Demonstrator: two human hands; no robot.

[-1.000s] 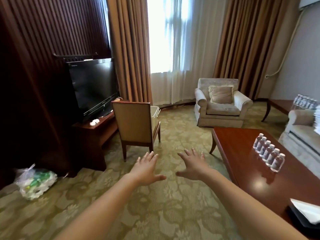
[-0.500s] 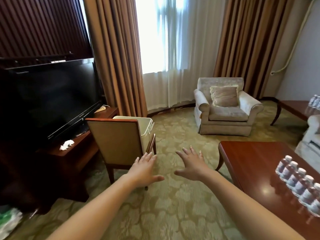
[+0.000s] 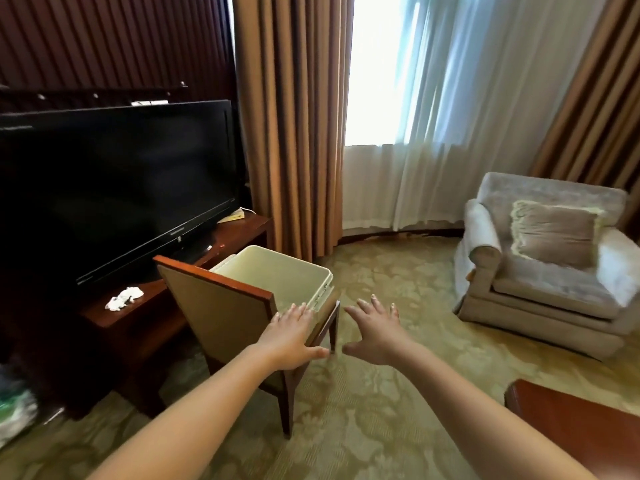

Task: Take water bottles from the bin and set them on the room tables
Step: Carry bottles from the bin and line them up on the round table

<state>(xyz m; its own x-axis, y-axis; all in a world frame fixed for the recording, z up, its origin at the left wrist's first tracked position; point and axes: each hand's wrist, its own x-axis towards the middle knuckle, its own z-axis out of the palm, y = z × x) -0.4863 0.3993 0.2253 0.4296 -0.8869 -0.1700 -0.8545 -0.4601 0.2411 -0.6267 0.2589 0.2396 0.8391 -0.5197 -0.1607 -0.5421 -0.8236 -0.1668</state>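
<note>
A cream plastic bin (image 3: 298, 268) sits on the seat of a wooden chair (image 3: 221, 306) whose back faces me; its contents are hidden by the chair back and its own walls. My left hand (image 3: 289, 336) reaches forward with straight fingers in front of the chair's right edge, just below the bin's near corner. To its right my right hand (image 3: 375, 332) hangs over the carpet, fingers spread, holding nothing. Only a corner of the dark red coffee table (image 3: 568, 420) shows at the lower right. No bottles are in view.
A black television (image 3: 114, 188) stands on a low dark wood cabinet (image 3: 152, 306) at the left, with a crumpled white tissue (image 3: 123, 297) on top. A pale armchair (image 3: 543, 271) with a cushion sits at the right. A white bag (image 3: 14, 417) lies at the far left.
The view has moved closer to the chair and turned left. The bin is now nearer and larger, and the coffee table's bottles have slid out of view. Both hands stay outstretched.
</note>
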